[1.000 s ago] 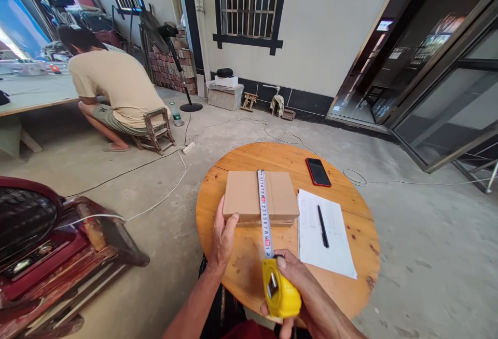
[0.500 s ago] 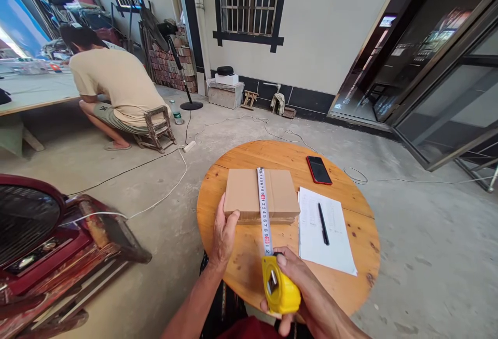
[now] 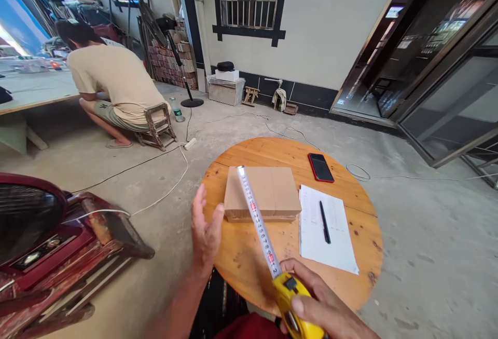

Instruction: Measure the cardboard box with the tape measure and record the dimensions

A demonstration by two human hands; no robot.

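A flat brown cardboard box [image 3: 272, 191] lies on a round wooden table [image 3: 249, 256]. My right hand [image 3: 322, 308] is closed round a yellow tape measure [image 3: 293, 308] at the table's near edge. Its white blade [image 3: 254, 217] runs up and left, ending over the box's far left corner. My left hand [image 3: 204, 230] is off the box, open with fingers apart, hovering just left of the box's near left corner.
A white sheet of paper [image 3: 330, 240] with a black pen [image 3: 324, 221] lies right of the box. A red phone [image 3: 321, 166] sits behind it. A person [image 3: 112, 90] crouches on a stool at far left. Dark red furniture [image 3: 58, 245] stands left; cables cross the floor.
My left hand has let go of the box's near left corner and lifted away. My right hand pulled the tape measure back, and the blade swung from the box's middle to its left side.
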